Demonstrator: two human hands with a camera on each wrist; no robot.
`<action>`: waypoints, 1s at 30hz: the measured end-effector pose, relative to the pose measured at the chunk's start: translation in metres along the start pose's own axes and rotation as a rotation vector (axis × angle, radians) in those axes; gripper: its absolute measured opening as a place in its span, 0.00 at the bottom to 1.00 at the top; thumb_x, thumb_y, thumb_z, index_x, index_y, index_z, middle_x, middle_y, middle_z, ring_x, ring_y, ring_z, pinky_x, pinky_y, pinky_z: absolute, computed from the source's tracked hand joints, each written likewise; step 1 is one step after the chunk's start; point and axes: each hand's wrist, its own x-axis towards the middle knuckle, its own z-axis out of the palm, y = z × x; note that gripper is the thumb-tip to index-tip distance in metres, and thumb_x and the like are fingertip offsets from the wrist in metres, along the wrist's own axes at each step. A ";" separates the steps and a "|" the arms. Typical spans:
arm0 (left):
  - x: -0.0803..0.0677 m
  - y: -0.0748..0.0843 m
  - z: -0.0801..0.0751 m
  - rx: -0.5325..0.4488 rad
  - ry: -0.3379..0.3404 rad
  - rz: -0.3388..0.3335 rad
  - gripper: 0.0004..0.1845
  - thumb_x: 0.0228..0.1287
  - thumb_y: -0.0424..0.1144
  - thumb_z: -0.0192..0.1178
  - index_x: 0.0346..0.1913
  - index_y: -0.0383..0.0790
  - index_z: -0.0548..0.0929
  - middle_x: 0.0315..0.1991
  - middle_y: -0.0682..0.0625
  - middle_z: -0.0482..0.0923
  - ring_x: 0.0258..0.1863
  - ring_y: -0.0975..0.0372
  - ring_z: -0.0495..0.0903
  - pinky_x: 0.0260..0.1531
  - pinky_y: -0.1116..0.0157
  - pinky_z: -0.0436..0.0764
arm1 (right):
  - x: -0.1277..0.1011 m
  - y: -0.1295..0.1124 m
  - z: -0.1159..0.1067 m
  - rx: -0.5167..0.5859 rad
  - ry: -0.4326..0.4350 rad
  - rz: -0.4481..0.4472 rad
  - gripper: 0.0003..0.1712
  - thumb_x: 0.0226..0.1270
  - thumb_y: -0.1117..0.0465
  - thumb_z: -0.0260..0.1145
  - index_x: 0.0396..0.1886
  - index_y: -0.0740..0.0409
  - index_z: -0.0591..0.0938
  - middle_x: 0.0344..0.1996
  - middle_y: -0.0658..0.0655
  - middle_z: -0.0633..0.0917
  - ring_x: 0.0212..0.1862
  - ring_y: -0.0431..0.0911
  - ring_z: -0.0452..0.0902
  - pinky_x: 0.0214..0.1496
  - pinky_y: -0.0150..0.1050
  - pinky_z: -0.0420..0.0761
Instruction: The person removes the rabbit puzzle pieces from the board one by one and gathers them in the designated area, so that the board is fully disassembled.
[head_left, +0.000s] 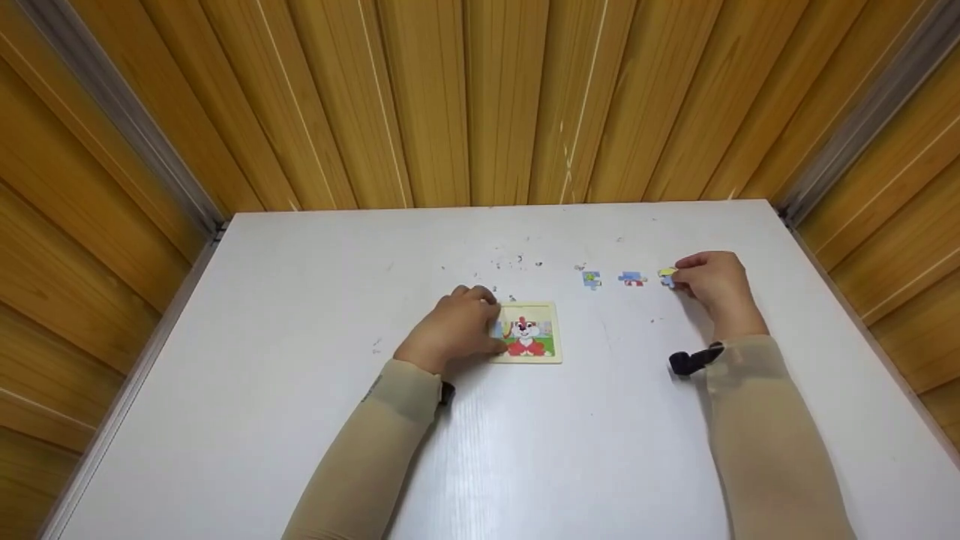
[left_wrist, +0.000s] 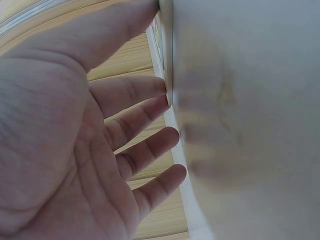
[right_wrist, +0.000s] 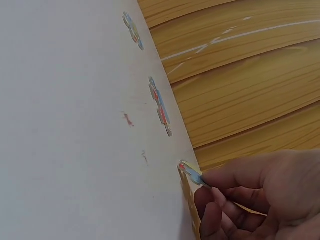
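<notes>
My left hand (head_left: 459, 324) holds the left side of a small square jigsaw puzzle tray (head_left: 558, 337), its thumb near the lower edge and its fingers near the upper one. In the left wrist view the tray's edge (left_wrist: 169, 50) shows between thumb and fingertips. The tray bears a picture of a red and white cartoon animal, and part of it is covered by the hand. To the right, my right hand (head_left: 716, 289) pinches a yellow and blue puzzle piece (head_left: 667, 275) between thumb and fingers. That puzzle piece (right_wrist: 190, 173) appears tilted off the table in the right wrist view.
Two loose puzzle pieces lie between the tray and my right hand: a blue and green piece (head_left: 591, 279) and a blue and red piece (head_left: 632, 280). The white table (head_left: 300, 300) carries dark scuff marks. Wood-patterned walls (head_left: 427, 105) stand behind and at both sides.
</notes>
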 end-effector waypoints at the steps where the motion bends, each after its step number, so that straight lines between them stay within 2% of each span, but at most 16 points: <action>1: 0.000 0.000 0.000 0.000 0.001 0.001 0.24 0.70 0.54 0.80 0.58 0.40 0.92 0.76 0.45 0.81 0.74 0.46 0.77 0.80 0.45 0.76 | 0.000 0.000 0.000 -0.022 0.006 -0.003 0.25 0.80 0.64 0.68 0.71 0.70 0.82 0.64 0.67 0.83 0.47 0.43 0.83 0.45 0.29 0.85; 4: 0.000 0.000 0.000 0.001 0.003 0.002 0.24 0.70 0.54 0.80 0.58 0.39 0.92 0.76 0.45 0.80 0.74 0.46 0.77 0.80 0.45 0.76 | -0.003 -0.002 -0.001 -0.120 0.043 -0.033 0.23 0.80 0.63 0.67 0.68 0.70 0.84 0.64 0.70 0.85 0.52 0.50 0.82 0.45 0.32 0.83; 8: 0.000 0.000 0.000 -0.002 0.006 0.002 0.25 0.70 0.54 0.80 0.59 0.39 0.92 0.76 0.45 0.81 0.75 0.46 0.77 0.80 0.45 0.76 | -0.006 -0.006 -0.002 -0.222 0.114 -0.090 0.24 0.81 0.59 0.65 0.67 0.70 0.84 0.64 0.74 0.86 0.59 0.60 0.81 0.54 0.44 0.83; 11: -0.001 0.000 0.000 -0.007 0.006 -0.003 0.26 0.70 0.54 0.80 0.60 0.39 0.92 0.75 0.45 0.81 0.75 0.46 0.77 0.80 0.45 0.76 | -0.010 -0.012 0.000 -0.229 0.128 -0.132 0.25 0.83 0.56 0.65 0.67 0.70 0.84 0.65 0.74 0.86 0.62 0.63 0.81 0.63 0.53 0.83; 14: -0.002 0.001 -0.001 -0.017 -0.002 -0.012 0.29 0.70 0.54 0.80 0.64 0.39 0.91 0.75 0.45 0.81 0.75 0.47 0.76 0.80 0.45 0.76 | -0.014 -0.021 0.005 -0.220 0.114 -0.172 0.26 0.84 0.53 0.65 0.67 0.69 0.85 0.65 0.73 0.87 0.63 0.63 0.80 0.70 0.57 0.80; 17: -0.002 0.001 -0.002 -0.028 -0.009 -0.020 0.31 0.70 0.55 0.80 0.68 0.39 0.90 0.75 0.45 0.80 0.75 0.48 0.76 0.81 0.46 0.75 | -0.019 -0.030 0.011 -0.206 0.088 -0.202 0.27 0.85 0.50 0.65 0.67 0.68 0.85 0.65 0.71 0.87 0.64 0.61 0.80 0.70 0.54 0.80; 24: -0.001 0.002 -0.002 -0.016 -0.013 -0.015 0.30 0.71 0.55 0.79 0.66 0.39 0.90 0.75 0.45 0.80 0.75 0.47 0.76 0.81 0.46 0.75 | -0.034 -0.053 0.034 -0.139 -0.015 -0.284 0.25 0.87 0.49 0.64 0.67 0.64 0.86 0.62 0.68 0.89 0.59 0.57 0.87 0.53 0.37 0.82; 30: 0.001 0.002 -0.001 -0.011 -0.015 -0.013 0.30 0.71 0.55 0.79 0.66 0.40 0.90 0.75 0.45 0.80 0.75 0.48 0.76 0.82 0.48 0.75 | -0.051 -0.070 0.059 -0.045 -0.135 -0.326 0.22 0.87 0.51 0.66 0.66 0.62 0.87 0.61 0.64 0.88 0.55 0.52 0.87 0.55 0.36 0.86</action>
